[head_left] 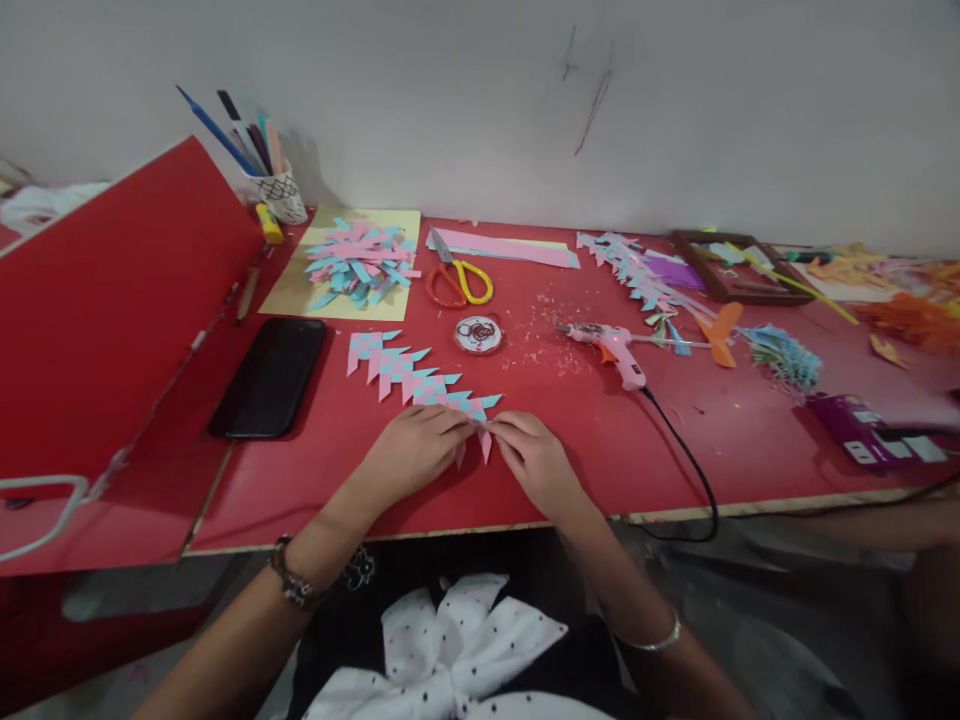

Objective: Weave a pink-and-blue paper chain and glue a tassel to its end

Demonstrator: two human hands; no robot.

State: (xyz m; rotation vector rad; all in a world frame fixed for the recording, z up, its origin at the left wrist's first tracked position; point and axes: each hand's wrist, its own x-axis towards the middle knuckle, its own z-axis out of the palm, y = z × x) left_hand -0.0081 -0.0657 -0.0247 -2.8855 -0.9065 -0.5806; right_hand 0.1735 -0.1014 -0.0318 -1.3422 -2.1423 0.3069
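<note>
A woven chain of folded pink and blue paper strips [409,376] lies slantwise on the red table, its near end between my hands. My left hand [417,440] is closed on that end, fingers pressed over the folds. At the tip, my right hand [531,452] pinches the same end between thumb and fingers. Pink points of paper stick out below the fingertips. Behind the chain sits a small round white dish [478,335] with dark thread-like marks. The pink hot glue gun [611,350] lies to the right of my right hand, its cord running off the table's front edge.
Scissors [459,278] and loose paper strips [364,262] on a yellow sheet lie behind. A black phone [268,378] and raised red panel [112,320] stand left. At right are a finished-looking chain [630,270], a brown tray [739,268] and a purple power strip [862,430].
</note>
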